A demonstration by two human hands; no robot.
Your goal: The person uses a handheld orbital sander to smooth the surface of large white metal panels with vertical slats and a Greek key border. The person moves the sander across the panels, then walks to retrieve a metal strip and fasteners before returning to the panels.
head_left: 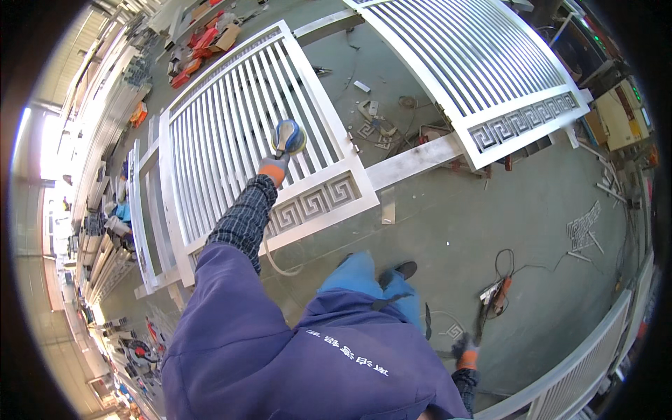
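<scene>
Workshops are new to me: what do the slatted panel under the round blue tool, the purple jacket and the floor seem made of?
Slatted panel: probably metal, perhaps aluminium, given its pale, silvery look and crisp edges.
Purple jacket: fabric, matte and softly creased.
Floor: perhaps coated concrete; smooth, mostly even green-grey.

Shows as smooth grey-green floor (420, 231), stretching beneath and around the white slatted panel (234, 133). To the right of this panel and nearer than its near edge, carries a corded power tool (501, 297) with an orange body and a lone key-pattern piece (455, 329), plus, well farther right, a loose pile of patterned offcuts (582, 231). Just past its right side, bears a small white strip (362, 86); beyond its far end, holds red items (205, 42) and a cardboard box (225, 37).
</scene>
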